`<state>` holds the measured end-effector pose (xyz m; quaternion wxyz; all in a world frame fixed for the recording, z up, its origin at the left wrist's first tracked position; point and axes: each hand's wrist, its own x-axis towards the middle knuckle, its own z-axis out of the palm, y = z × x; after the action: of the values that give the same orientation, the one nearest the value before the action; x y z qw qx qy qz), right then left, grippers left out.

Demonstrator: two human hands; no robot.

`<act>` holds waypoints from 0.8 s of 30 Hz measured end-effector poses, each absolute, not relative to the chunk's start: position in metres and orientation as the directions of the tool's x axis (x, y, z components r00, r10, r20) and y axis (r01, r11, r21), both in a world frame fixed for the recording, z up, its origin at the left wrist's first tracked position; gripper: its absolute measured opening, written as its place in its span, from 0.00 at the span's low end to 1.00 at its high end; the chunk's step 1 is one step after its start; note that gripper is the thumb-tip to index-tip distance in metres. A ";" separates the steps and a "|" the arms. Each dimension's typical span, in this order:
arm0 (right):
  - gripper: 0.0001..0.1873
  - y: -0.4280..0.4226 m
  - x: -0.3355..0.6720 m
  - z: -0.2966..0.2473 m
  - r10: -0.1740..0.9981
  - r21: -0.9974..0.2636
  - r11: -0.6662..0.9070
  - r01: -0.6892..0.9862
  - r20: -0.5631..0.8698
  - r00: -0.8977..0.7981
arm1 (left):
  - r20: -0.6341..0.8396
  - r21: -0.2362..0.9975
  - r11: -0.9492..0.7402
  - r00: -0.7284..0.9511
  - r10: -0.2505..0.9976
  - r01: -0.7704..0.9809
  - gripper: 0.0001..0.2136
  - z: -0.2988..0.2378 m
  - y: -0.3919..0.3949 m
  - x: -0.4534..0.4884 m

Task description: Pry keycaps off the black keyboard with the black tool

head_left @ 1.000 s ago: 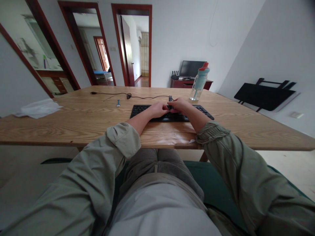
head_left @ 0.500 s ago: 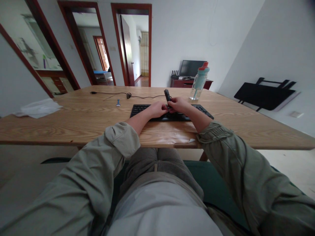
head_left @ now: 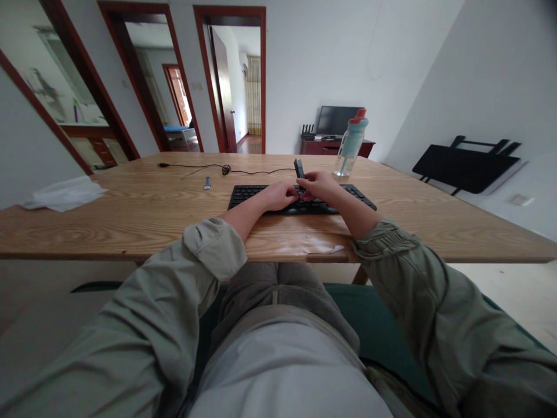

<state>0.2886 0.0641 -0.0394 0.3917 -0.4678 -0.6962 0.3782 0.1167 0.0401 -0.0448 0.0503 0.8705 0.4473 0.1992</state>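
Note:
A black keyboard (head_left: 248, 196) lies on the wooden table (head_left: 130, 215) in front of me. My right hand (head_left: 317, 184) is closed round a small black tool (head_left: 299, 168) that sticks up from its fingers over the keys. My left hand (head_left: 281, 194) rests on the middle of the keyboard beside it, fingers curled down onto the keys; what its fingertips pinch is hidden. The two hands touch each other.
A black cable (head_left: 209, 168) runs across the table behind the keyboard, with a small blue item (head_left: 207, 183) near it. A water bottle (head_left: 350, 143) stands at the back right. White cloth (head_left: 61, 194) lies at the far left. A folded black table (head_left: 465, 168) leans against the right wall.
The black tool in my right hand has tipped up from lying low on the keys to standing upright. My left hand has barely moved.

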 end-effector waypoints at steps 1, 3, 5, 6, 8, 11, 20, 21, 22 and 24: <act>0.06 0.064 0.287 -0.039 0.955 -0.910 0.242 0.338 0.163 -0.246 | 0.299 0.266 -0.591 0.518 0.801 0.761 0.14 -0.044 0.039 0.117; 0.07 0.066 0.285 -0.038 0.965 -0.917 0.199 0.346 0.122 -0.232 | 0.294 0.273 -0.580 0.507 0.810 0.768 0.13 -0.043 0.039 0.118; 0.09 0.070 0.283 -0.038 0.970 -0.899 0.182 0.398 0.097 -0.224 | 0.286 0.281 -0.555 0.483 0.827 0.783 0.12 -0.042 0.039 0.119; 0.09 0.073 0.282 -0.039 0.971 -0.887 0.181 0.425 0.091 -0.223 | 0.282 0.285 -0.541 0.470 0.836 0.791 0.12 -0.042 0.040 0.120; 0.10 0.078 0.280 -0.040 0.969 -0.866 0.189 0.464 0.089 -0.229 | 0.274 0.295 -0.510 0.439 0.855 0.808 0.11 -0.042 0.042 0.122; 0.11 0.080 0.279 -0.041 0.962 -0.860 0.217 0.462 0.107 -0.253 | 0.250 0.318 -0.490 0.426 0.869 0.812 0.10 -0.041 0.044 0.123; 0.07 0.068 0.283 -0.040 0.926 -0.899 0.312 0.309 0.215 -0.310 | 0.270 0.383 -0.524 0.450 0.851 0.761 0.09 -0.044 0.041 0.120; 0.07 0.067 0.283 -0.039 0.926 -0.901 0.308 0.306 0.210 -0.314 | 0.271 0.384 -0.520 0.445 0.853 0.763 0.09 -0.044 0.041 0.120; 0.07 0.065 0.283 -0.038 0.927 -0.902 0.303 0.309 0.203 -0.316 | 0.268 0.380 -0.513 0.439 0.858 0.770 0.09 -0.044 0.041 0.121; 0.08 0.063 0.284 -0.036 0.934 -0.901 0.283 0.328 0.181 -0.307 | 0.253 0.361 -0.492 0.424 0.869 0.792 0.09 -0.043 0.041 0.123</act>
<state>0.2839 0.0626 -0.0358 0.3814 -0.4481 -0.7042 0.3973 0.1227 0.0405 -0.0431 0.0936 0.8387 0.4953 0.2061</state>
